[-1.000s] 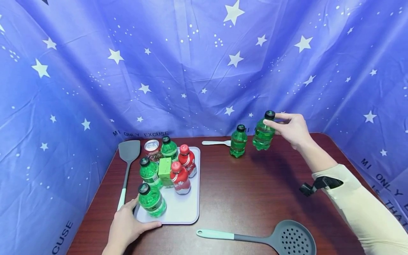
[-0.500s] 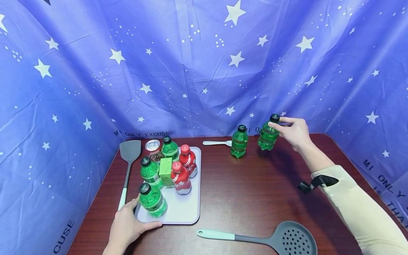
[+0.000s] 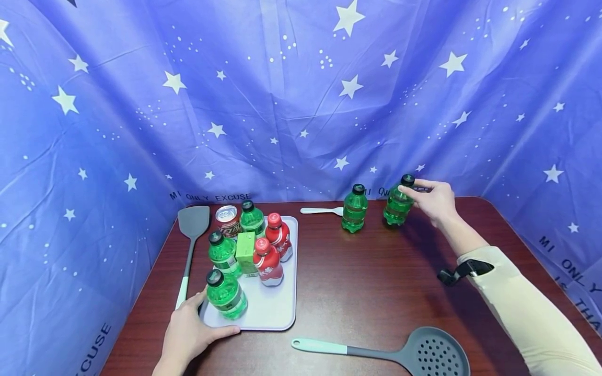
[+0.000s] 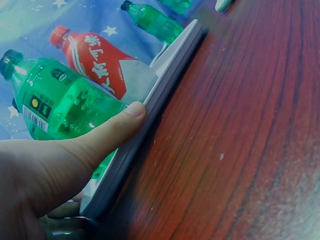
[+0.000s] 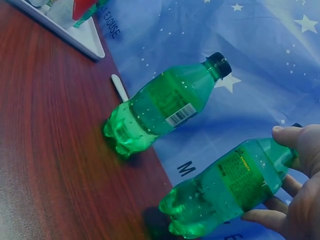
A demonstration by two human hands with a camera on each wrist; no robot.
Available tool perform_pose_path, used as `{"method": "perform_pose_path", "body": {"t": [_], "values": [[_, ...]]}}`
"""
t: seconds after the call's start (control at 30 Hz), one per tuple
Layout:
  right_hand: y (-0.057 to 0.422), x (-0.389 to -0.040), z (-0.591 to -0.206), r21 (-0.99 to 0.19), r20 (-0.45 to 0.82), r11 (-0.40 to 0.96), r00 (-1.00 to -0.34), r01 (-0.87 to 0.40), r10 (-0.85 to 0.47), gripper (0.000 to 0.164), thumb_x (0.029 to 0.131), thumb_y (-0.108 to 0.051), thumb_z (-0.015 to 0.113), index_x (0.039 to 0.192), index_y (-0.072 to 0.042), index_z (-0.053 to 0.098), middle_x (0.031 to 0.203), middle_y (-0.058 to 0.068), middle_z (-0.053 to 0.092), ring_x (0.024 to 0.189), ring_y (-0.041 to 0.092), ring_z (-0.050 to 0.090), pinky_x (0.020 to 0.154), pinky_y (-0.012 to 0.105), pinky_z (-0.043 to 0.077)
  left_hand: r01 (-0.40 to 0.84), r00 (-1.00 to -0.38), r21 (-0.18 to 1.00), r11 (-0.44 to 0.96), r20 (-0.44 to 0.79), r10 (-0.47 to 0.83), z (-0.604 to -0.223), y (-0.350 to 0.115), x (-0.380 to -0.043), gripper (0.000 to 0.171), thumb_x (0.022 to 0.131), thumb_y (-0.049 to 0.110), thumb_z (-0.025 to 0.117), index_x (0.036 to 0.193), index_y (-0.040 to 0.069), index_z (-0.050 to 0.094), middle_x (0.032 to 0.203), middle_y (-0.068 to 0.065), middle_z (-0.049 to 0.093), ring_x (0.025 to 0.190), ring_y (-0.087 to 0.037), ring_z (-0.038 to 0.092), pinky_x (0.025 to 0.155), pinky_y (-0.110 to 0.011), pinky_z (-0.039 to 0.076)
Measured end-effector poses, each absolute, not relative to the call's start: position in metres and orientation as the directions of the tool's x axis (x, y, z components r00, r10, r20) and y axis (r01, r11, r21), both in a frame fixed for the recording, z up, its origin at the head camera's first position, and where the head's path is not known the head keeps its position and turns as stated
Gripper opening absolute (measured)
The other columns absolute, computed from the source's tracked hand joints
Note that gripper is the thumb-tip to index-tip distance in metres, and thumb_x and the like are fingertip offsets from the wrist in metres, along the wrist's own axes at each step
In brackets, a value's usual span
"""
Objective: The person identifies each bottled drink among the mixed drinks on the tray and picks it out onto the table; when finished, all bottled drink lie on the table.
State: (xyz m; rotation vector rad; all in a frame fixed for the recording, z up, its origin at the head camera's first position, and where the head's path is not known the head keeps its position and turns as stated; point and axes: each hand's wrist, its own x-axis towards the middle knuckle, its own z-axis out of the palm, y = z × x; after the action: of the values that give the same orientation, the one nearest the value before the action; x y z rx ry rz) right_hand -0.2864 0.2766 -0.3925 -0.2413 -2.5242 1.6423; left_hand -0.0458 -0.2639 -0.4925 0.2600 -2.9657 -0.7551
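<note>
My right hand (image 3: 435,200) holds a green soda bottle (image 3: 397,204) by its upper part, near the black cap. The bottle is nearly upright, its base close over the table at the back. A second green bottle (image 5: 155,107) stands just left of it. At the front left corner of the white tray (image 3: 282,308), my left hand (image 3: 187,329) grips the edge, thumb (image 4: 112,131) along the front rim. Right beside that hand a green bottle (image 3: 227,297) stands on the tray. Behind it are two red-labelled bottles (image 3: 269,265), a green carton (image 3: 246,251), more green bottles and a soda can (image 3: 228,220).
A grey spatula (image 3: 193,224) with a mint handle lies left of the tray. In front lies a slotted skimmer (image 3: 435,352). A small white fork (image 3: 321,210) lies by the back edge. Star-patterned cloth (image 3: 301,104) hangs around the dark wooden table (image 3: 348,292).
My right hand has moved the green bottle a little to the right and lowered it toward the table. The left hand and tray have stayed in place.
</note>
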Motion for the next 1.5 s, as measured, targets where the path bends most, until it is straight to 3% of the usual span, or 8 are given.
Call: {"method": "perform_pose_path", "body": {"t": [0.93, 1.1, 1.2, 1.33, 1.5], "values": [[0.279, -0.283, -0.413, -0.907, 0.005, 0.416, -0.987, 0.064, 0.163, 0.080, 0.092, -0.043, 0.084, 0.151, 0.002, 0.056, 0.151, 0.034, 0.055, 0.065, -0.012, 0.068, 0.066, 0.011, 0.058, -0.159, -0.982, 0.474, 0.866, 0.017, -0.190, -0.494, -0.264, -0.046, 0.139, 0.048, 0.082, 0.093, 0.151, -0.004, 0.055, 0.140, -0.027, 0.068, 0.129, -0.048, 0.065, 0.105, -0.066, 0.053], [0.279, -0.282, -0.412, -0.862, 0.068, 0.506, -0.984, 0.025, 0.164, 0.072, 0.092, -0.045, 0.083, 0.145, 0.000, 0.064, 0.142, 0.029, 0.065, 0.076, -0.016, 0.061, 0.069, 0.009, 0.055, -0.150, -0.982, 0.469, 0.870, 0.032, -0.186, -0.494, -0.263, -0.046, 0.138, 0.048, 0.081, 0.093, 0.150, -0.005, 0.056, 0.137, -0.028, 0.069, 0.126, -0.049, 0.066, 0.103, -0.066, 0.054], [0.279, -0.282, -0.409, -0.809, 0.113, 0.588, -0.981, 0.003, 0.160, 0.066, 0.092, -0.049, 0.082, 0.141, -0.006, 0.069, 0.136, 0.022, 0.071, 0.092, -0.006, 0.060, 0.074, 0.009, 0.050, -0.146, -0.982, 0.475, 0.868, 0.037, -0.186, -0.495, -0.264, -0.046, 0.138, 0.048, 0.081, 0.093, 0.150, -0.004, 0.056, 0.138, -0.028, 0.069, 0.127, -0.049, 0.066, 0.104, -0.066, 0.054], [0.275, -0.286, -0.399, -0.763, 0.189, 0.644, -0.973, -0.060, 0.134, 0.063, 0.092, -0.055, 0.080, 0.140, -0.016, 0.071, 0.138, 0.014, 0.073, 0.113, 0.017, 0.068, 0.079, 0.013, 0.049, -0.166, -0.980, 0.477, 0.863, 0.019, -0.199, -0.495, -0.265, -0.047, 0.140, 0.048, 0.083, 0.092, 0.151, -0.004, 0.055, 0.139, -0.027, 0.069, 0.129, -0.048, 0.065, 0.105, -0.065, 0.053], [0.262, -0.287, -0.378, -0.745, 0.304, 0.644, -0.948, -0.173, 0.097, 0.058, 0.092, -0.054, 0.080, 0.138, -0.020, 0.073, 0.137, 0.012, 0.074, 0.127, 0.034, 0.070, 0.100, 0.033, 0.059, -0.180, -0.979, 0.482, 0.858, -0.004, -0.204, -0.495, -0.265, -0.047, 0.142, 0.047, 0.084, 0.091, 0.152, -0.003, 0.054, 0.141, -0.027, 0.067, 0.130, -0.048, 0.064, 0.106, -0.065, 0.053]]}}
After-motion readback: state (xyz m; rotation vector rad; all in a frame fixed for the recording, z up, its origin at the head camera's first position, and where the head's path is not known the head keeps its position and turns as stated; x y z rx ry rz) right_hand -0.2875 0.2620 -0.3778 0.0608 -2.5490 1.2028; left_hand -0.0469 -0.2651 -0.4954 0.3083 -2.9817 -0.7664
